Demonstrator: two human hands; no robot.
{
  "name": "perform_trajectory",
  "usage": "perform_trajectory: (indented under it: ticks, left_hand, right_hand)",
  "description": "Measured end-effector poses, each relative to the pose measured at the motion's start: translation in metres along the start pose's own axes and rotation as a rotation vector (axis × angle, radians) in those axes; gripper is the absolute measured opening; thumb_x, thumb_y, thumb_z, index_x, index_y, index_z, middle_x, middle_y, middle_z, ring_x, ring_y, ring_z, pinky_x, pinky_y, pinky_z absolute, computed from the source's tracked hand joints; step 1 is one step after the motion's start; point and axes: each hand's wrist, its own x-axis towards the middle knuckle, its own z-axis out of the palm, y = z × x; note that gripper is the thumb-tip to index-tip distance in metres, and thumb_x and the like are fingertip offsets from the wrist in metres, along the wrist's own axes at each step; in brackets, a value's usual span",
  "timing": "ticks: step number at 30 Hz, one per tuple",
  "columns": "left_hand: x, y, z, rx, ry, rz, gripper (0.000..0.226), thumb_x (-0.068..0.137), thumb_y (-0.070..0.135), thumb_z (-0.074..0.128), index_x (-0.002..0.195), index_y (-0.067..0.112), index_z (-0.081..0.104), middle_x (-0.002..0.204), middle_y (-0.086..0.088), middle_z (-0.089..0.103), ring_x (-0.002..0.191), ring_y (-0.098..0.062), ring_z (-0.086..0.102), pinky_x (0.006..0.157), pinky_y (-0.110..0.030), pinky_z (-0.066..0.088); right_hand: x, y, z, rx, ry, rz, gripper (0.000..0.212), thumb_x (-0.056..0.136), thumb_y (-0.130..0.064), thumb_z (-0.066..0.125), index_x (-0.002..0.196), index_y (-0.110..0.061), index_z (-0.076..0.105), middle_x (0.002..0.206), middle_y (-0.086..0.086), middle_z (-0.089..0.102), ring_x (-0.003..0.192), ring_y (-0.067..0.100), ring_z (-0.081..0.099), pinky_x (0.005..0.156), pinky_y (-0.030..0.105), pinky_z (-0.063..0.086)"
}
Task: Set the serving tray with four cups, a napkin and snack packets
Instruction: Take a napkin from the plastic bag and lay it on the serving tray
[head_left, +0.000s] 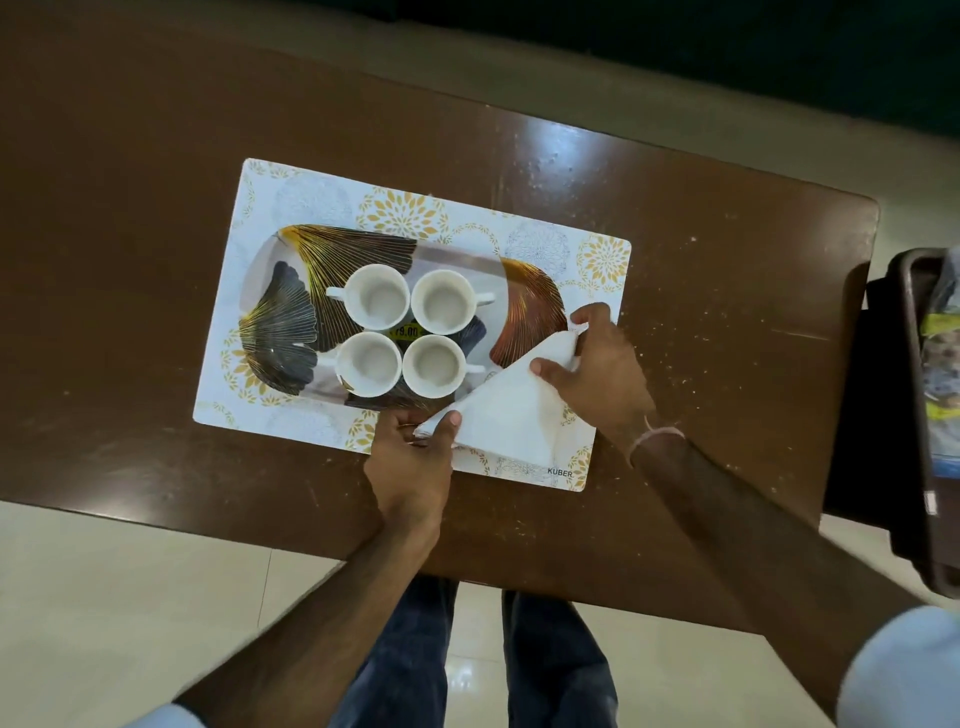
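Tray (270, 312): four cups (405, 330) grouped at centre. Napkin (501, 410), folded triangular, at tray's four o'clock. Left hand (415, 457) and right hand (597, 369) each pinch a corner. Advice: press crease flat, keep clear of cups.

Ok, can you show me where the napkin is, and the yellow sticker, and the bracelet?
Napkin (506, 410): head view, middle of the white folded triangle.
Yellow sticker (406, 331): head view, on the label showing between the four cups.
Bracelet (655, 437): head view, on the pale band around the right wrist.
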Motion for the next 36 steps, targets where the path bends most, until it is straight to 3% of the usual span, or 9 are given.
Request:
perform_trajectory:
  ticks: [2, 5, 7, 9, 12, 16, 27, 31, 36]
  left_hand:
    - [-0.006, 0.003, -0.004, 0.053, 0.040, 0.038, 0.041, 0.079, 0.041, 0.081, 0.104, 0.022, 0.055, 0.100, 0.005, 0.066, 0.093, -0.022, 0.068, 0.077, -0.038, 0.058]
    - [-0.026, 0.003, -0.016, 0.135, 0.123, 0.246, 0.035, 0.087, 0.038, 0.073, 0.107, 0.023, 0.048, 0.109, 0.005, 0.051, 0.105, -0.019, 0.053, 0.091, -0.045, 0.051]
    - [-0.041, -0.003, -0.023, 0.216, 0.055, 0.571, 0.025, 0.092, 0.027, 0.065, 0.113, 0.021, 0.053, 0.114, 0.008, 0.049, 0.113, -0.013, 0.048, 0.099, -0.042, 0.045]
    - [-0.050, -0.009, -0.020, 0.279, -0.181, 0.808, 0.035, 0.092, 0.015, 0.058, 0.127, 0.016, 0.057, 0.131, 0.003, 0.051, 0.130, -0.012, 0.043, 0.110, -0.037, 0.038]
    - [-0.043, -0.011, -0.008, 0.593, -0.420, 0.861, 0.064, 0.090, 0.010, 0.053, 0.152, 0.008, 0.035, 0.162, -0.008, 0.028, 0.154, -0.022, 0.014, 0.123, -0.042, 0.022]
    - [-0.027, -0.024, -0.005, 0.890, -0.494, 0.866, 0.082, 0.089, 0.024, 0.051, 0.158, 0.007, 0.010, 0.168, -0.010, 0.001, 0.155, -0.024, -0.009, 0.125, -0.046, 0.012]
    - [-0.028, -0.024, -0.009, 0.920, -0.470, 0.832, 0.085, 0.088, 0.029, 0.053, 0.159, 0.010, 0.010, 0.168, -0.007, 0.001, 0.154, -0.021, -0.010, 0.124, -0.041, 0.005]
    - [-0.035, -0.009, -0.008, 0.808, -0.446, 0.823, 0.071, 0.091, 0.028, 0.053, 0.156, 0.011, 0.029, 0.165, -0.006, 0.022, 0.154, -0.021, 0.011, 0.123, -0.042, 0.015]
    - [-0.040, 0.027, 0.013, 0.701, -0.416, 0.889, 0.061, 0.092, 0.035, 0.057, 0.147, 0.011, 0.046, 0.155, -0.008, 0.044, 0.144, -0.026, 0.038, 0.116, -0.045, 0.031]
  right_hand:
    - [-0.014, -0.003, 0.002, -0.208, 0.152, -0.044, 0.065, 0.085, -0.043, 0.074, 0.136, -0.017, 0.044, 0.138, 0.013, 0.047, 0.126, 0.033, 0.047, 0.101, 0.048, 0.042]
    - [-0.040, -0.007, 0.009, -0.376, 0.267, -0.268, 0.053, 0.090, -0.043, 0.060, 0.136, -0.020, 0.047, 0.149, 0.008, 0.039, 0.137, 0.030, 0.035, 0.108, 0.055, 0.029]
    - [-0.057, -0.003, 0.020, -0.442, 0.200, -0.473, 0.046, 0.095, -0.041, 0.048, 0.136, -0.021, 0.048, 0.154, 0.005, 0.039, 0.142, 0.028, 0.033, 0.112, 0.057, 0.024]
    - [-0.069, 0.005, 0.032, -0.510, 0.067, -0.640, 0.047, 0.099, -0.035, 0.040, 0.142, -0.019, 0.048, 0.160, 0.006, 0.037, 0.149, 0.029, 0.032, 0.117, 0.058, 0.021]
    - [-0.067, 0.018, 0.040, -0.605, -0.087, -0.680, 0.056, 0.101, -0.034, 0.033, 0.154, -0.015, 0.038, 0.166, 0.005, 0.025, 0.155, 0.026, 0.018, 0.120, 0.059, 0.021]
    - [-0.055, 0.027, 0.041, -0.708, -0.190, -0.677, 0.059, 0.105, -0.044, 0.027, 0.158, -0.018, 0.025, 0.169, 0.004, 0.017, 0.157, 0.024, 0.007, 0.122, 0.059, 0.012]
    - [-0.032, 0.042, 0.017, -0.665, -0.099, -0.449, 0.065, 0.105, -0.054, 0.016, 0.161, -0.024, 0.007, 0.170, 0.007, -0.004, 0.156, 0.031, -0.009, 0.121, 0.065, 0.000]
    - [-0.031, 0.042, 0.012, -0.573, -0.110, -0.442, 0.065, 0.103, -0.060, 0.012, 0.161, -0.032, 0.001, 0.170, 0.001, -0.012, 0.156, 0.028, -0.014, 0.120, 0.065, -0.004]
    - [-0.023, 0.048, -0.019, -0.412, -0.070, -0.422, 0.066, 0.101, -0.061, 0.011, 0.160, -0.034, 0.006, 0.170, -0.002, -0.008, 0.157, 0.025, -0.007, 0.122, 0.060, -0.006]
